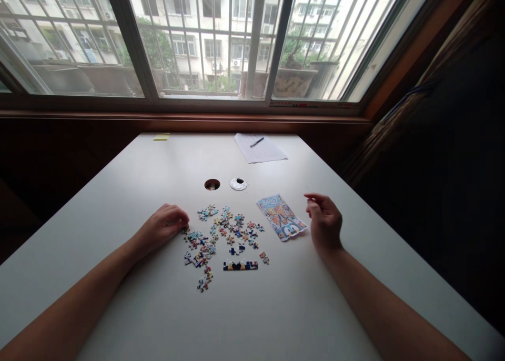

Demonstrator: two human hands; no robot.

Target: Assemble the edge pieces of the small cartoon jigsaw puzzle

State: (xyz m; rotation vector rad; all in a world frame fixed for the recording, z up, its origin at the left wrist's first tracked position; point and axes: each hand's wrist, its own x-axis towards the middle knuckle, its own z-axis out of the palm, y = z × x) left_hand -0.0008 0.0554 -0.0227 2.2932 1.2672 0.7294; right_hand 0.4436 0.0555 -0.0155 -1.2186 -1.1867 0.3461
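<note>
Loose jigsaw puzzle pieces (202,250) lie in a spread-out heap on the white table. My left hand (165,223) rests at the heap's left edge, its fingers curled together around a small puzzle piece (186,228) that they partly hide. Nearest me is a joined strip of pieces (240,266), dark with orange and white. A single puzzle piece (264,257) sits just right of that strip. Beside the colourful picture sheet (281,217), my right hand (324,220) is loosely closed with the index finger partly extended; nothing shows in it.
The white table (165,319) reaches to a barred window. Behind the pieces are a round hole (212,184) in the tabletop and its round cover (238,183). Farther back lie paper sheets (264,151), a pen (256,142) and a yellow sticky note (161,137).
</note>
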